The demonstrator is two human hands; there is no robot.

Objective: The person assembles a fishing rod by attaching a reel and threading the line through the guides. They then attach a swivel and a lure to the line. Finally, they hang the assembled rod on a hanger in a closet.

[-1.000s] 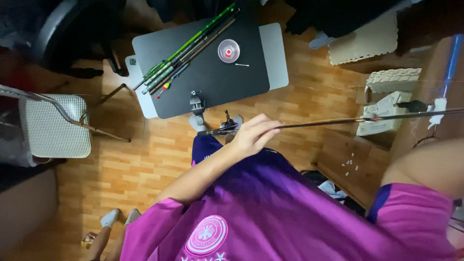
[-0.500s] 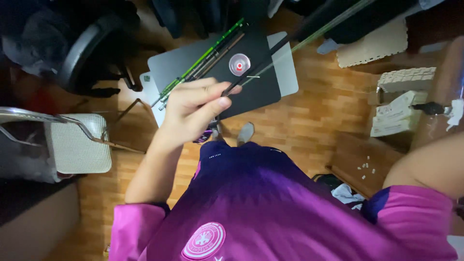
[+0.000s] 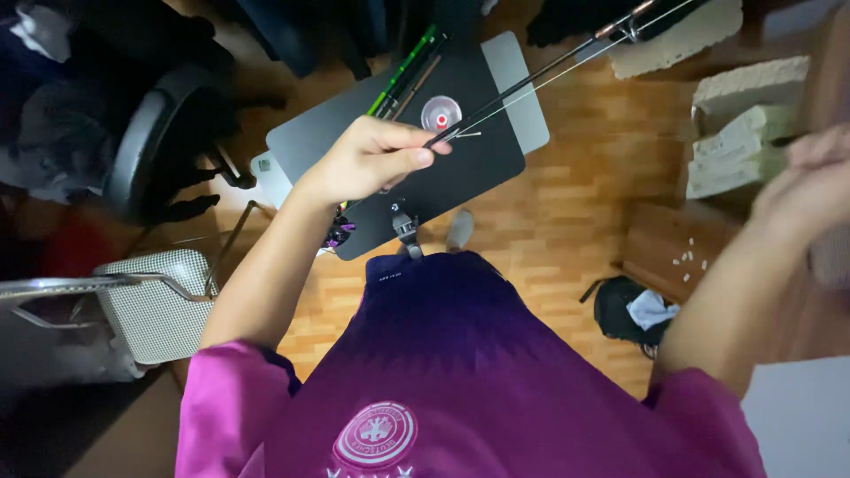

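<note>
Our left hand (image 3: 372, 161) is closed around the butt end of a thin dark fishing rod (image 3: 540, 78), fingers pinched on it above the dark table (image 3: 354, 133). The rod runs off toward two o'clock, past the table's edge. Our right hand (image 3: 810, 186) is blurred at three o'clock, and we cannot tell whether it is open or closed. Just beside the left hand's fingertips, at one o'clock, lies a small round spool (image 3: 441, 112) with a red centre. A green rod bundle (image 3: 405, 71) lies at twelve o'clock. A mesh chair (image 3: 155, 296) stands at eight o'clock.
</note>
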